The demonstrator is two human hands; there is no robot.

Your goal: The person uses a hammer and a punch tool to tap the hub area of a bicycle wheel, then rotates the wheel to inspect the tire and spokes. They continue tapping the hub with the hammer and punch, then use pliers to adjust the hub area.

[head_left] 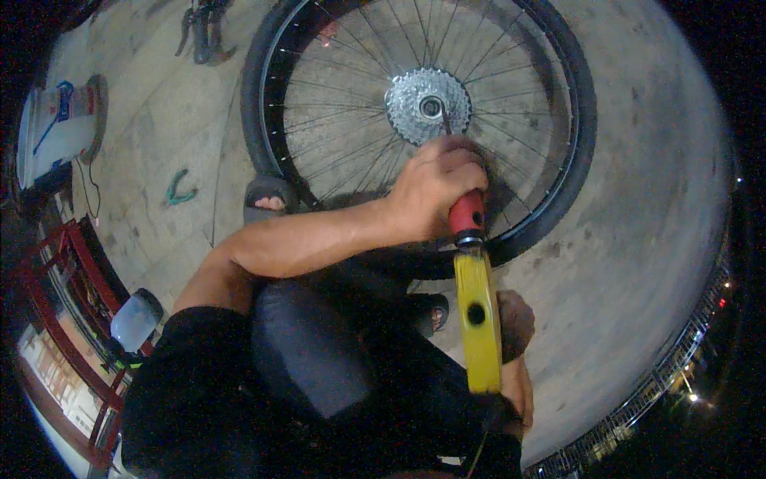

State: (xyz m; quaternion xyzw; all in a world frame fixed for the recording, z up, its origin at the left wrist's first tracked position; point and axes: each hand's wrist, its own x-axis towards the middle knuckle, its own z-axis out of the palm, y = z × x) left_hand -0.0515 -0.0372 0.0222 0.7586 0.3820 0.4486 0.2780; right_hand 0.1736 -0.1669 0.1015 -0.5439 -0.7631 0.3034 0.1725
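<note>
A bicycle wheel [254,120] lies flat on the floor with its silver cassette [403,100] facing up. My left hand [427,188] is closed around a red-handled screwdriver [466,214], whose thin shaft reaches the hub centre [432,107] inside the cassette. Nearer to me is a yellow hammer [477,351], its shiny striking face at or very close to the end of the red handle. My right hand [516,323] is closed beside the hammer head, gripping the hammer; the head hides part of the hand and the handle.
Teal-handled pliers [182,188] lie on the concrete floor to the left. Farther left stand a white tub [60,128] and a red metal frame [76,263]. A dark tool-like object [206,36] lies at the far left. My sandalled foot [270,199] is beside the tyre.
</note>
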